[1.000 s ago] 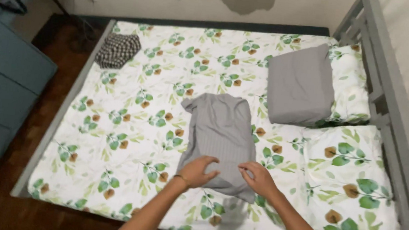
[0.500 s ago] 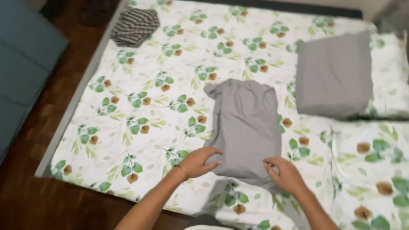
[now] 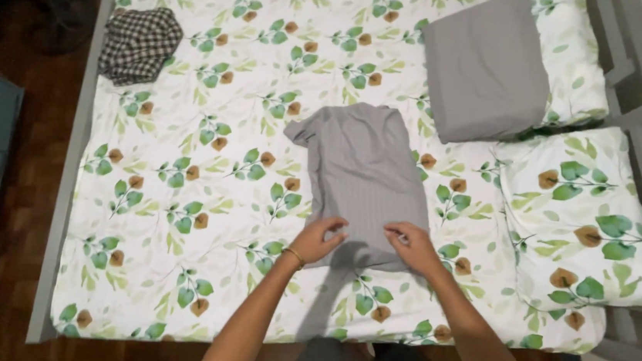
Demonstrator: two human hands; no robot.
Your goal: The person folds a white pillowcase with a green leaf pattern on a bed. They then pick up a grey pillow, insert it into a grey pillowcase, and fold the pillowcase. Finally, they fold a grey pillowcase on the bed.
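My left hand (image 3: 320, 238) and right hand (image 3: 410, 245) pinch the near hem of the grey shirt (image 3: 360, 178) at frame centre
From the head view I see it flat on the leafy bedsheet (image 3: 204, 193), a checked cloth (image 3: 139, 43) upper left, a grey pillow (image 3: 486, 63) upper right

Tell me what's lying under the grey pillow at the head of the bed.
The grey pillow lies on a leaf-print pillow, whose right side and top edge show. Whatever else is beneath is covered.
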